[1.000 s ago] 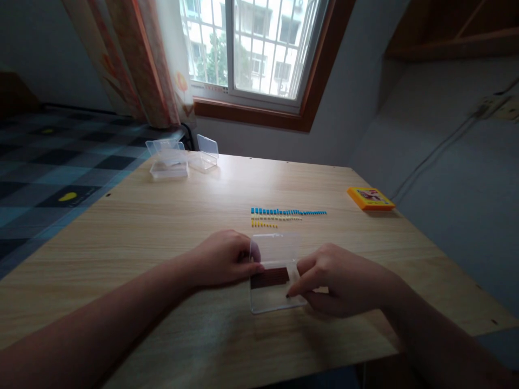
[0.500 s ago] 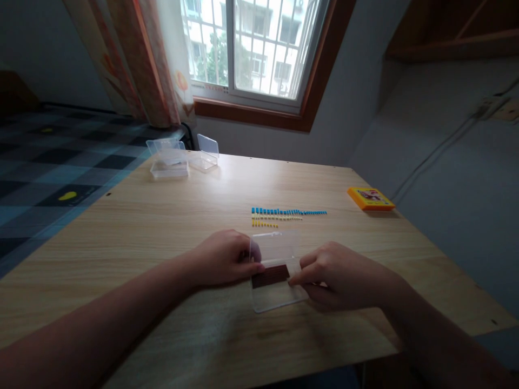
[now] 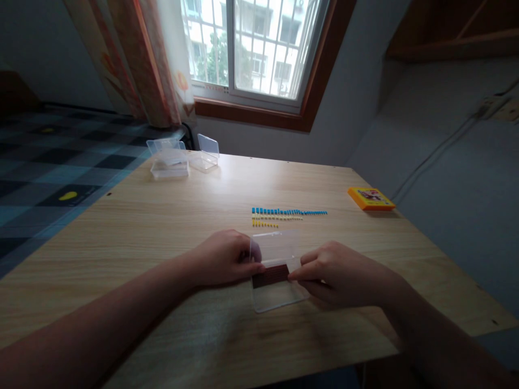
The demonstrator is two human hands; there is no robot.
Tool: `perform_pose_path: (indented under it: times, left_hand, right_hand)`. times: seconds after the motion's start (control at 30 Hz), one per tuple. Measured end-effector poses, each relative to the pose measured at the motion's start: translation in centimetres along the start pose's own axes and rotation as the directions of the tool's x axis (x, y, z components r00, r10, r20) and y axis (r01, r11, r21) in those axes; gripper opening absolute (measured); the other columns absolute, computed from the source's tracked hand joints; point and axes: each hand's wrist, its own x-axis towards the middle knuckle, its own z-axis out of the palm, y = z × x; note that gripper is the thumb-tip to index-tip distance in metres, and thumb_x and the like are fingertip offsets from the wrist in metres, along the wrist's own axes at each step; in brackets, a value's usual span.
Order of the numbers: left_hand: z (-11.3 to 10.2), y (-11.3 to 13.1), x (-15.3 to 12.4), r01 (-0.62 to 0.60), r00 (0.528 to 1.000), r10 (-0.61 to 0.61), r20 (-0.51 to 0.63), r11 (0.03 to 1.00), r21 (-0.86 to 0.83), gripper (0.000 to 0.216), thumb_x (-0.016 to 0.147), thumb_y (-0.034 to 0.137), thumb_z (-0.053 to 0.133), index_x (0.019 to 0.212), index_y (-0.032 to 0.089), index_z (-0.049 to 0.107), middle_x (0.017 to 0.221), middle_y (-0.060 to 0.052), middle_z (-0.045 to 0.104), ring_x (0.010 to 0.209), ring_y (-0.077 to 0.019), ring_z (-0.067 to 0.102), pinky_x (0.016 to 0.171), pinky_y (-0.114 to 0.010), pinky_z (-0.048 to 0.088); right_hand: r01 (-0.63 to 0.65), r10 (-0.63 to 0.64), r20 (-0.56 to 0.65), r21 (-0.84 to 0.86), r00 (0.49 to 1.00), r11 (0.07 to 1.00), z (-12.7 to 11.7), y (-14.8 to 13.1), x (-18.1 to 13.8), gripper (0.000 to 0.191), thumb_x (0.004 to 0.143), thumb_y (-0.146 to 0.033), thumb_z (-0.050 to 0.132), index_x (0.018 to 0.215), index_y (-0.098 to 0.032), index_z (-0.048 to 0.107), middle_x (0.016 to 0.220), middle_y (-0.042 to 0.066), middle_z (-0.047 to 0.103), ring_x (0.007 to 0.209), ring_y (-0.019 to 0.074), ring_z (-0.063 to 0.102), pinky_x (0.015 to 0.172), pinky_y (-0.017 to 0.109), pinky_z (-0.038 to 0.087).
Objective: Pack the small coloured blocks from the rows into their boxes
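A small clear plastic box [image 3: 278,294] lies open on the wooden table [image 3: 170,227] in front of me, its lid [image 3: 275,247] standing up at the back. A row of dark brown pieces [image 3: 270,275] fills the back of the box. My left hand [image 3: 223,258] is closed on the box's left edge, thumb against the lid. My right hand [image 3: 336,273] pinches thumb and forefinger at the right end of the brown row. Beyond the box lie rows of small blue beads [image 3: 287,211] and yellow beads [image 3: 270,220].
Open clear plastic boxes [image 3: 169,158] [image 3: 206,153] stand at the table's far left corner. A flat orange-yellow box [image 3: 370,198] lies near the right edge. A window and curtain are behind the table, and a checked bedcover lies to the left.
My right hand's fingertips have moved up from the box's front part to the right end of the brown row. My left hand has stayed put.
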Motion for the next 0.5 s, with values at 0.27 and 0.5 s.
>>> perform_pose_path:
  times: [0.27, 0.5]
  left_hand:
    - [0.03, -0.07, -0.02, 0.001, 1.0, -0.001, 0.001, 1.0, 0.003, 0.024, 0.088, 0.04, 0.062, 0.082, 0.021, 0.076, 0.076, -0.002, 0.072, 0.069, -0.016, 0.062, 0.064, -0.026, 0.041]
    - [0.1, -0.08, 0.0, 0.007, 1.0, -0.007, -0.013, 1.0, 0.004, 0.023, 0.087, 0.04, 0.063, 0.081, 0.022, 0.075, 0.074, -0.001, 0.072, 0.067, -0.0154, 0.061, 0.063, -0.026, 0.041]
  right_hand:
    - [-0.029, 0.028, -0.01, -0.013, 1.0, 1.0, -0.41, -0.14, 0.03, 0.022, 0.093, -0.015, 0.054, 0.081, -0.019, 0.071, 0.072, -0.001, 0.066, 0.059, 0.0084, 0.05, 0.059, 0.025, 0.03]
    - [-0.156, 0.15, -0.055, -0.117, 0.987, 0.981, 0.07, -0.75, 0.49, 0.023, 0.095, -0.021, 0.056, 0.077, -0.019, 0.069, 0.074, -0.001, 0.068, 0.059, 0.0091, 0.049, 0.059, 0.027, 0.025]
